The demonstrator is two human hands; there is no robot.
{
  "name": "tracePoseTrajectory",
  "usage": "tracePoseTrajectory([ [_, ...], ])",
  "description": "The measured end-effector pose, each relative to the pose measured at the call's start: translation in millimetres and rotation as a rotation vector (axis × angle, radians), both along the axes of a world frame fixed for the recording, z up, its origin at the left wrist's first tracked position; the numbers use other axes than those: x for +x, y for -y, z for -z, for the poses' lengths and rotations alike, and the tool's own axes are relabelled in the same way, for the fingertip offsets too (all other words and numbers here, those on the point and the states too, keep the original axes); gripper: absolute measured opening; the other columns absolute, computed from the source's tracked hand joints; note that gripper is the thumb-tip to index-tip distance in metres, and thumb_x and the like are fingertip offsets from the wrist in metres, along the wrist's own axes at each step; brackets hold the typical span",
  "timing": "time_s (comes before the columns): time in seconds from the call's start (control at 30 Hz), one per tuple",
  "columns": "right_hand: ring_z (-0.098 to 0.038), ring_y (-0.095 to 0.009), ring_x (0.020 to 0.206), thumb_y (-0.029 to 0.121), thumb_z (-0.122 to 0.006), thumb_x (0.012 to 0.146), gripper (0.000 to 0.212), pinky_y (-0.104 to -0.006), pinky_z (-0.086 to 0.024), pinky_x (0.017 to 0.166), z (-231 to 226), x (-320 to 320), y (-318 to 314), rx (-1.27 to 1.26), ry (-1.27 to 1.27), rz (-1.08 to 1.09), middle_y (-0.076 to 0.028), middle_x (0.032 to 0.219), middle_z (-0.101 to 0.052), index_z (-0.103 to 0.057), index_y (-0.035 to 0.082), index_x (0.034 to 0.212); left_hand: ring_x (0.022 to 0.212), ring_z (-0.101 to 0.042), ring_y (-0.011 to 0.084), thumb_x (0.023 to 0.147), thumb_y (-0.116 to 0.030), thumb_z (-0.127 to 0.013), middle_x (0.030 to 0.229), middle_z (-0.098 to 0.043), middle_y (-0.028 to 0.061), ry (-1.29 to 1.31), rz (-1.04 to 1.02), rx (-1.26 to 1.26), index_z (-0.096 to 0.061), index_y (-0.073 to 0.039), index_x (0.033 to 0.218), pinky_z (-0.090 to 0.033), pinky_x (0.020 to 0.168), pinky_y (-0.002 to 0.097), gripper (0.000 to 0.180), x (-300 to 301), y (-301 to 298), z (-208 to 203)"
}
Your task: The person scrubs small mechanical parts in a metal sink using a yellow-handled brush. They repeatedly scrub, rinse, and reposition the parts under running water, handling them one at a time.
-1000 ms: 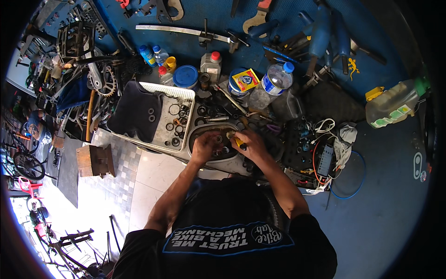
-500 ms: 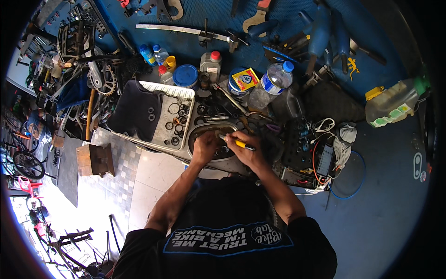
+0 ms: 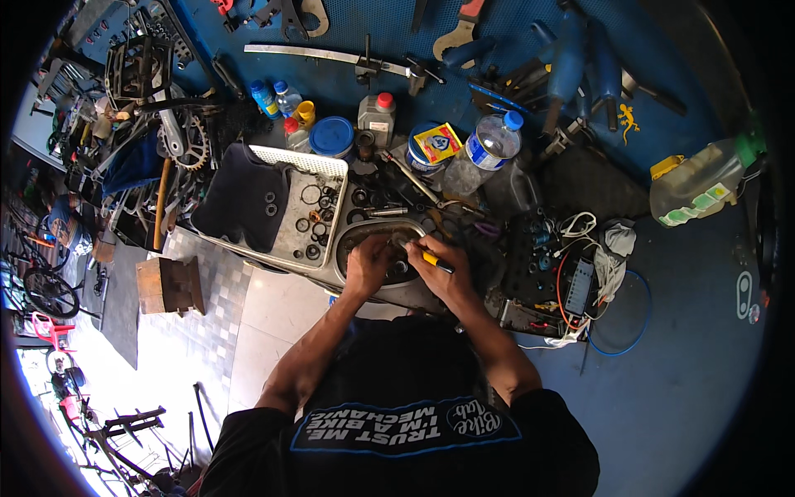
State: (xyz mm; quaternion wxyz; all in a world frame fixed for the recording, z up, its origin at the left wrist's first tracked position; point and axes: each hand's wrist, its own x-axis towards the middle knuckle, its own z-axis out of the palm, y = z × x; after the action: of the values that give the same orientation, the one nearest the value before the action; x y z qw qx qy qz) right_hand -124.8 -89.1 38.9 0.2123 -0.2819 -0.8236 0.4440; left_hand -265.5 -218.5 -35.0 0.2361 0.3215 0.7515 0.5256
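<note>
Two forearms [image 3: 319, 338] reach up from the lower part of the view, on either side of a black shirt [image 3: 389, 356], and their hands come close to each other over a grey-rimmed oval basin [image 3: 338, 258]. The right hand [image 3: 445, 269] is closed around a slim yellow-and-black tool [image 3: 434, 262]; its black end points down and to the right, and its other end is hidden by the fingers. The left hand [image 3: 367, 261] is just to the left, fingers curled inward over the basin; whether they grip anything is too small and dark to tell. Below the gap between the hands, a shiny metal ring [image 3: 401, 267] shows inside the basin.

Just left of the basin sits a white perforated tray [image 3: 342, 186]. A dark cloth [image 3: 240, 195] covers much of its left side, with two small rings [image 3: 271, 204] lying on it, and more dark rings [image 3: 311, 251] are scattered on the tray's bare right side.

Behind these stand a blue-lidded tub [image 3: 331, 136], a grey bottle with a red cap [image 3: 377, 120] and a large clear bottle with a blue cap [image 3: 490, 149]. Well to the right lies a power strip [image 3: 580, 286] among tangled cables. Tools hang on a blue wall panel [image 3: 389, 25] beyond.
</note>
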Motion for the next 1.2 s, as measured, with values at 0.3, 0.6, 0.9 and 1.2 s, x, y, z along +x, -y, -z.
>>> tracePoseTrajectory([
  [0.3, -0.074, -0.017, 0.077, 0.018, -0.079, 0.1, 0.015, -0.033, -0.054, 0.069, 33, 1, -35, 0.348, 0.058, -0.167, -0.012, 0.083, -0.073, -0.075, 0.003, 0.101, 0.085, -0.078, 0.0168, 0.103, -0.003, -0.061, 0.1, -0.081, 0.0133, 0.411, -0.005, 0.028, -0.069, 0.006, 0.133, -0.063, 0.075, 0.0313, 0.032, -13, 5, -3],
  [0.6, -0.078, -0.027, 0.086, 0.017, -0.084, 0.095, 0.02, -0.0364, -0.059, 0.076, -1, 6, -23, -0.009, -0.071, -0.259, -0.012, 0.096, -0.08, -0.077, 0.001, 0.106, 0.08, -0.078, 0.0188, 0.104, -0.005, -0.065, 0.094, -0.08, 0.016, 0.409, -0.053, 0.042, -0.064, 0.007, 0.122, -0.063, 0.07, 0.0324, 0.021, -11, 5, -2],
  [0.9, -0.076, -0.032, 0.088, 0.018, -0.086, 0.093, 0.021, -0.0412, -0.06, 0.079, 11, 9, -32, 0.146, -0.128, -0.308, -0.012, 0.1, -0.079, -0.077, 0.005, 0.107, 0.076, -0.078, 0.0177, 0.105, -0.006, -0.065, 0.088, -0.079, 0.0139, 0.334, -0.004, -0.023, -0.068, 0.006, 0.118, -0.061, 0.066, 0.0306, 0.018, -13, 4, -4],
  [1.2, -0.075, -0.035, 0.089, 0.013, -0.087, 0.088, 0.021, -0.0431, -0.06, 0.078, -5, 8, -18, 0.329, -0.148, -0.364, -0.012, 0.096, -0.077, -0.075, 0.006, 0.104, 0.075, -0.079, 0.0191, 0.106, -0.008, -0.065, 0.089, -0.08, 0.0129, 0.254, 0.013, -0.072, -0.069, 0.005, 0.123, -0.062, 0.068, 0.0317, 0.022, -17, 7, -2],
])
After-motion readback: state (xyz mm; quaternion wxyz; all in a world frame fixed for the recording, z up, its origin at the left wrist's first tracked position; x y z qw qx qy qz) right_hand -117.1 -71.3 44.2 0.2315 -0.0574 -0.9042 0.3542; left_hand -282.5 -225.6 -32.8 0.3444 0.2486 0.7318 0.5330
